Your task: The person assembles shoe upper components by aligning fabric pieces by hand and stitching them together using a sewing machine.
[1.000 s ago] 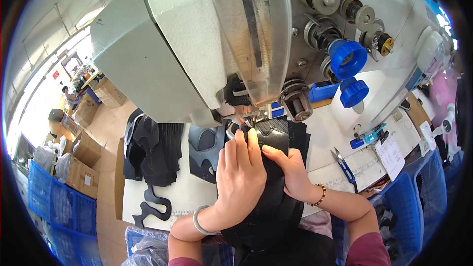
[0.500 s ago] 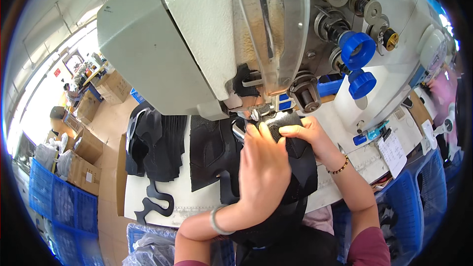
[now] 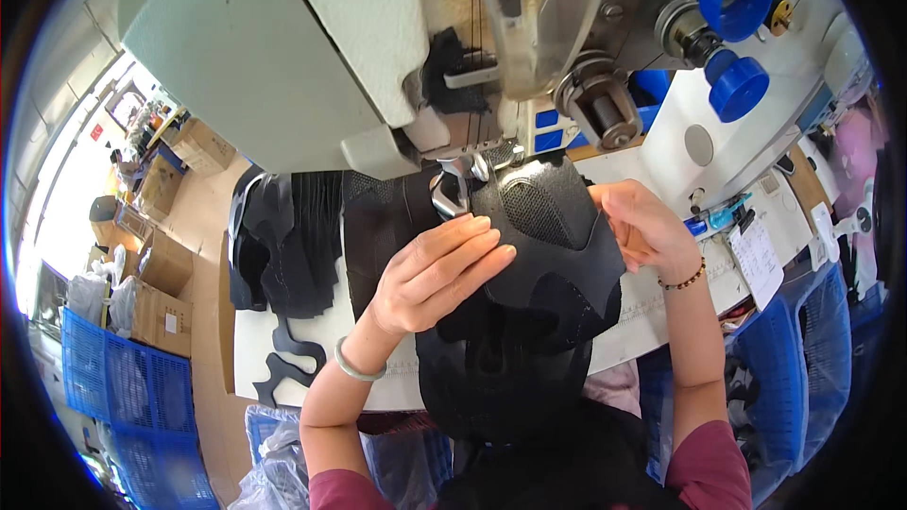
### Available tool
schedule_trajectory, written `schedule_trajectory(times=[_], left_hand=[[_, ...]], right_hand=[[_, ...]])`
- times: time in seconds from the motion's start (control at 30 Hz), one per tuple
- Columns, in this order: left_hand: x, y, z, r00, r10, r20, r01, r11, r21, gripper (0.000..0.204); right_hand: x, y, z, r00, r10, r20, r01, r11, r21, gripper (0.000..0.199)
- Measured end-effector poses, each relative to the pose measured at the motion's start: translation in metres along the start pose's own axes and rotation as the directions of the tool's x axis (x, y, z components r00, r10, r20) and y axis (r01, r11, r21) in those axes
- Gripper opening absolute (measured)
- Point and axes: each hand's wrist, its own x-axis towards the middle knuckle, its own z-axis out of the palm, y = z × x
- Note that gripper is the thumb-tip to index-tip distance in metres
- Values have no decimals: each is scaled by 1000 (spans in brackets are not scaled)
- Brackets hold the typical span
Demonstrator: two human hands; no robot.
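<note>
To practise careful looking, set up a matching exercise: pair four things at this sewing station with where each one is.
Things:
1. left hand
2. right hand
3. blue knobs
4. cardboard boxes

Places:
A. on the floor at far left
B. at the black piece's right edge
C. on the sewing machine, upper right
D. flat on the black piece, below the presser foot

Pairs: 1-D, 2-B, 3-C, 4-A

bright daylight from left, blown out | centre sharp | fisheye bends edges | black corner vignette
</note>
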Motion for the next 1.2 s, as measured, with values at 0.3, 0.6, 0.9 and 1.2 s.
schedule_trajectory(times=[0.3, 0.6, 0.9, 1.2], left_hand=[[-5, 1, 5, 997, 61, -55, -58, 996, 63, 27], [-4, 6, -5, 994, 107, -11, -107, 994, 30, 25], [-6, 0, 1, 995, 79, -58, -76, 996, 57, 24], [0, -3, 4, 996, 70, -62, -63, 993, 98, 23]], right_hand=[[-4, -3, -4, 1000, 24, 17, -22, 993, -119, 34], [-15, -20, 23, 997, 29, -65, -48, 948, -314, 32], [-4, -26, 24, 996, -49, -75, 24, 952, -304, 35], [11, -20, 17, 989, -106, -104, 80, 969, -233, 24]])
